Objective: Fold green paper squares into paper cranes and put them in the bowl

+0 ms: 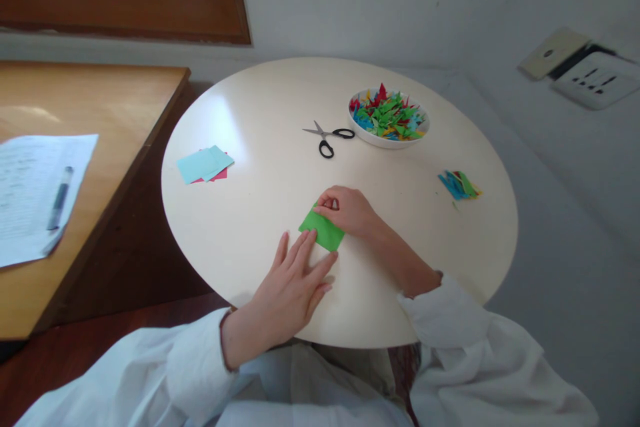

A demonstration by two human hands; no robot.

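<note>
A green sheet of paper [326, 232] lies on the round white table in front of me. My left hand [295, 280] is spread out flat, its fingertips resting on the paper's near left edge. At the far edge, my right hand [347, 210] has its thumb and forefinger pinched on the paper. Beyond the hands lie scissors [327, 137] with black handles, their blades apart. A white bowl [387, 142] to their right is heaped with small folded paper pieces [387, 113] in red, green, blue and yellow.
Light blue and red paper squares [205, 163] lie at the table's left. Coloured paper scraps [460, 185] sit at the right. A wooden desk [115, 100] on the left bears written sheets [30, 200] and a pen [61, 197]. A wall socket [595, 77] is at the right.
</note>
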